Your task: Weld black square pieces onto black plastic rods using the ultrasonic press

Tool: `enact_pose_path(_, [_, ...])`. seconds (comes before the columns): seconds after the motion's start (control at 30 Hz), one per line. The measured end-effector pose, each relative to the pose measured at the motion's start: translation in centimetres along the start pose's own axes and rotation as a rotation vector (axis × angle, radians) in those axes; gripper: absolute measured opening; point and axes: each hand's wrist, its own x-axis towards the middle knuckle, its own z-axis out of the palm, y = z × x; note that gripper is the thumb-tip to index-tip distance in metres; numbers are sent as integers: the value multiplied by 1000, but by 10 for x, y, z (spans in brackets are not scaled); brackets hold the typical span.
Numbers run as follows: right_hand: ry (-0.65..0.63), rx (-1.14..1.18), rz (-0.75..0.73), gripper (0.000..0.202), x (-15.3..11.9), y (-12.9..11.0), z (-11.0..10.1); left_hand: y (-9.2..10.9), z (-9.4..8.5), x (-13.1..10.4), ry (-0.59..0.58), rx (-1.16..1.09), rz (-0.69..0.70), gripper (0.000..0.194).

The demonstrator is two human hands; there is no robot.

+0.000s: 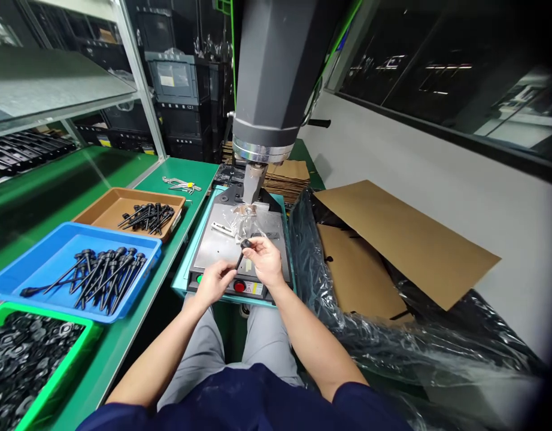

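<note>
Between my two hands is a black plastic rod with a round head [245, 244], held tilted over the front of the metal machine plate [208, 248]. My right hand [266, 261] pinches it at the head. Lower down, the fingers of my left hand [214, 281] close on its thin end. Just beyond the head stands a fixture wrapped in clear film [246, 222], under the grey tapered horn [253, 182] of the press. A red button [239, 287] sits on the machine's front, close to my left fingertips, and a green button [199, 279] is partly covered.
On the green bench at left stand a blue tray [55, 251] of black rods, a brown tray [108, 206] of shorter black parts and a green bin [73, 359] of black pieces. Pliers [179, 184] lie behind. At right, cardboard sheets [406, 233] rest over a plastic-lined box [321, 293].
</note>
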Motion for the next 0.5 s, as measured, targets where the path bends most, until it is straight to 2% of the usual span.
enact_pose_path(0.1, [17, 74, 57, 42, 0, -1, 11, 4, -6, -10, 28, 89, 20, 20])
enact_pose_path(0.17, [-27, 81, 84, 45, 0, -1, 16, 4, -10, -16, 22, 64, -18, 21])
enact_pose_path(0.23, [-159, 58, 142, 44, -1, 1, 20, 2, -13, -22, 1, -39, -81, 24])
enact_pose_path(0.33, [-324, -5, 254, 32, -3, 4, 27, 2, -16, -32, -58, -340, -217, 33])
enact_pose_path(0.43, [-259, -22, 292, 35, -3, 9, 38, 5, -16, -41, -65, -637, -338, 48])
enact_pose_path(0.5, [-215, -7, 298, 38, -4, 13, 48, 7, -17, -48, -22, -716, -379, 54])
